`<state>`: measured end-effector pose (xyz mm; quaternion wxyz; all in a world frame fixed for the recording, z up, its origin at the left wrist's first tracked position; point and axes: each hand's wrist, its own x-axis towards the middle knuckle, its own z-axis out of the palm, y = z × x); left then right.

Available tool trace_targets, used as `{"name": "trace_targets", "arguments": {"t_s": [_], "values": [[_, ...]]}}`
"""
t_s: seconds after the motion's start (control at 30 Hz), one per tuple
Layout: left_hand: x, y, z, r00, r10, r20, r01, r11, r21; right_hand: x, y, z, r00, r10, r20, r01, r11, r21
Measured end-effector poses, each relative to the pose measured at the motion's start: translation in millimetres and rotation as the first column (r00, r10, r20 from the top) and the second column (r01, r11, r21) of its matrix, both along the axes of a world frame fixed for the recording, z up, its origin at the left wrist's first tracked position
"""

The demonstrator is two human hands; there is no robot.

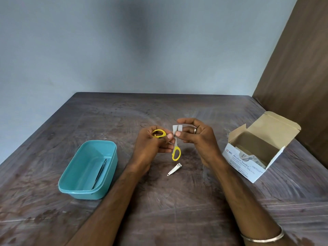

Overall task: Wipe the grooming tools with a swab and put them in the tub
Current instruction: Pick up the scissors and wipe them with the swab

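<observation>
Small yellow-handled scissors (176,153) are held above the table, spread open, one handle loop inside my left hand (152,146) and the other hanging down. My right hand (197,139) pinches a folded white swab (177,129) around a blade between thumb and forefinger. A silver nail clipper (174,169) lies on the table just below the hands. To the left stands the teal tub (113,157), with dark tweezers (100,172) lying inside it.
An open white box of alcohol swabs (248,160) sits at the right, its flap raised. The dark wooden table (177,210) meets a grey wall at the back and a brown panel (298,68) at the far right.
</observation>
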<state>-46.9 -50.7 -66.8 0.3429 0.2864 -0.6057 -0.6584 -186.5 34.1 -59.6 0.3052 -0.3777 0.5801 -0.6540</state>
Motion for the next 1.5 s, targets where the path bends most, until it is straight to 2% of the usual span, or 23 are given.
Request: {"name": "trace_targets", "arguments": {"t_s": [0.23,0.47,0.63,0.8,1.0,1.17,1.33,1.43,1.5], "values": [[-2.5,0.9,-1.5,1.0,0.014,0.018,-0.013,1.0,-0.019,-0.5,-0.1,1.2,0.994,-0.085,0.075,0.09,0.994,-0.063],[-2.5,-1.3,-3.0,0.997,0.06,0.042,-0.059,0.997,-0.042,0.1,0.3,0.2,0.997,-0.064,-0.034,0.063,0.998,-0.01],[-4.2,-0.1,-3.7,0.997,0.054,0.047,-0.052,0.998,-0.047,-2.4,1.0,1.9,0.994,-0.101,0.03,0.102,0.994,-0.048],[-2.8,-1.2,-4.4,0.997,0.059,0.043,-0.058,0.998,-0.037,-0.6,0.0,0.2,0.996,-0.086,0.008,0.086,0.996,-0.017],[-3.9,0.6,-3.7,0.998,0.052,0.041,-0.051,0.998,-0.037,-4.5,-2.2,-0.7,0.973,-0.168,0.157,0.178,0.983,-0.054],[-0.5,-2.7,-0.7,0.995,0.093,-0.029,-0.093,0.995,0.023,-9.4,-4.7,-6.3,0.946,-0.277,0.168,0.277,0.961,0.02],[0.9,-3.3,1.7,0.988,0.096,-0.12,-0.083,0.99,0.11,-8.6,-5.1,-7.5,0.968,-0.128,0.216,0.106,0.988,0.112],[1.2,-4.0,0.6,0.989,0.095,-0.115,-0.08,0.989,0.125,-5.1,-5.1,-7.3,0.958,0.035,0.283,-0.062,0.994,0.087],[1.3,-4.2,-0.2,0.99,0.093,-0.106,-0.079,0.989,0.125,-3.8,-5.6,-6.6,0.948,0.08,0.308,-0.103,0.993,0.06]]}}
